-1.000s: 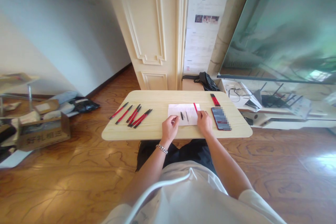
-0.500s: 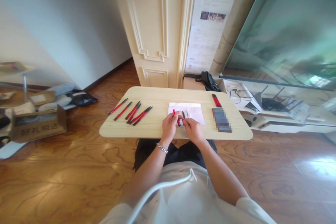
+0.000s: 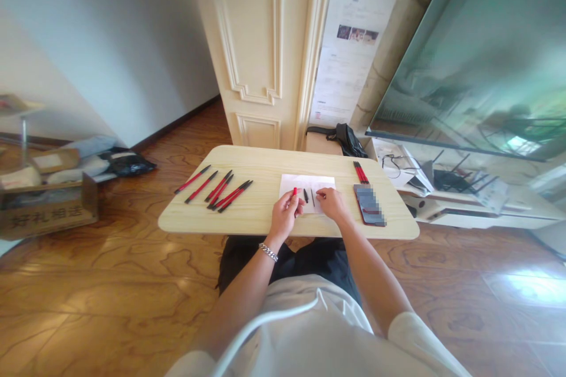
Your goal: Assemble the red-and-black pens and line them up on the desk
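Note:
My left hand [image 3: 285, 213] is closed around a red pen barrel [image 3: 295, 192], whose tip sticks up above the fingers. My right hand [image 3: 332, 203] rests on a white sheet of paper [image 3: 307, 182] with its fingertips pinched on a small part I cannot make out. Two small black pen parts [image 3: 308, 195] lie on the paper between my hands. Both hands are at the near middle of a light wooden table [image 3: 265, 221].
Several red and black pens [image 3: 216, 187] lie in a row on the table's left part. Two or three more pens [image 3: 361, 172] and a phone [image 3: 369, 205] lie at the right. A cardboard box [image 3: 44, 209] stands on the wooden floor at the left.
A second ago my right hand held the red barrel at the paper's far right. It brought the barrel to my left hand, which now holds it, and my right hand moved back right onto the paper.

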Available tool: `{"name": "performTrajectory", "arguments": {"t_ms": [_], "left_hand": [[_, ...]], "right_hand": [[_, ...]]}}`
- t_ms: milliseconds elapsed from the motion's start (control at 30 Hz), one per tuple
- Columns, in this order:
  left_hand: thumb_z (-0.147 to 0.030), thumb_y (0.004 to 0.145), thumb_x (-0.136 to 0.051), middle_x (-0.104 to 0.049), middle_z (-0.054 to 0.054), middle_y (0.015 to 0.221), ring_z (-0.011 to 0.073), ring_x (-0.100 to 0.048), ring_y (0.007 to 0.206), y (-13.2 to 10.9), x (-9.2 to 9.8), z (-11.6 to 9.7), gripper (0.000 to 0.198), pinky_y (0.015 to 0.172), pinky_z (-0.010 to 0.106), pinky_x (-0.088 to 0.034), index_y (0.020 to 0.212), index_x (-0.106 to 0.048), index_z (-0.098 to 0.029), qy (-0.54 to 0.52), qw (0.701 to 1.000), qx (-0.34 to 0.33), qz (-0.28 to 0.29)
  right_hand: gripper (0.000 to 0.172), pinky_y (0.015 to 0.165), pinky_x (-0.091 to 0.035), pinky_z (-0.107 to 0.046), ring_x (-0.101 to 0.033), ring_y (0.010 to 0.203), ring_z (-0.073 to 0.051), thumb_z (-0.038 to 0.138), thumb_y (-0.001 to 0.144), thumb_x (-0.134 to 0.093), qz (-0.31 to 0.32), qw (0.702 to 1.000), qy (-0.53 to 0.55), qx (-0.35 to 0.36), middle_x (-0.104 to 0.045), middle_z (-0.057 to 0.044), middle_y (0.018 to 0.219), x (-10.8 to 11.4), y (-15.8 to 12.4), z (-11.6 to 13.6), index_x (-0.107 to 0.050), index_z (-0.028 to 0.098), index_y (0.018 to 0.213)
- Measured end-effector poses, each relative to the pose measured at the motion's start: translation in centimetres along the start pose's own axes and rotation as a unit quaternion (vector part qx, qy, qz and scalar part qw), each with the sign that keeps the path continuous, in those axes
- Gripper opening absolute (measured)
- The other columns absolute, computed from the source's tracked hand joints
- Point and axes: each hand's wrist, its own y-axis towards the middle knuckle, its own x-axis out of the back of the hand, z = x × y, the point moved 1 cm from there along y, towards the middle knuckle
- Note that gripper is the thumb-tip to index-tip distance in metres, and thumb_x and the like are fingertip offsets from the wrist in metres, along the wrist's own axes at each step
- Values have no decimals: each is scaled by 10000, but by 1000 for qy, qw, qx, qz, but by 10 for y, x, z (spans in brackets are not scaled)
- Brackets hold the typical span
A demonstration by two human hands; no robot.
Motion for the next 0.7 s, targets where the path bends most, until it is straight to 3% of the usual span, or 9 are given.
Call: {"name": "performTrajectory", "arguments": {"t_ms": [300, 433, 567, 700], "left_hand": [[-483, 857, -604, -654, 51, 777, 103, -549, 572, -1, -2, -1, 435, 496, 224, -379, 1145, -651, -160, 15, 1000, 9, 12], [-491, 857, -597, -659, 55, 786, 109, -558, 594, -2, -2, -1, 445, 519, 229, -402, 1149, -657, -160, 31, 999, 7, 17], [-485, 863, -594, -661, 57, 798, 110, -560, 609, -3, -3, -1, 452, 549, 236, -420, 1156, -652, -146, 35, 999, 10, 28], [-474, 858, -606, -664, 59, 784, 106, -542, 600, -3, -3, -2, 454, 552, 238, -412, 1151, -659, -132, 49, 998, 3, 30]], "right_hand": [[179, 792, -429, -279, -639, 864, -208, 168, 789, -553, -10, 1000, -24, -15, -722, -107, 891, -8, 7, -1, -728, 159, 828], [165, 765, -467, -301, -642, 809, -198, 227, 776, -589, -50, 991, 121, -36, -725, -83, 864, -1, 4, 1, -720, 166, 856], [312, 653, -488, -288, -617, 683, -166, 350, 789, -612, -62, 944, 325, 5, -716, -72, 829, 14, -5, 20, -709, 138, 997], [325, 633, -483, -273, -611, 671, -157, 381, 780, -645, -47, 926, 372, 40, -707, -52, 775, 29, -11, 44, -723, 146, 991]]}}
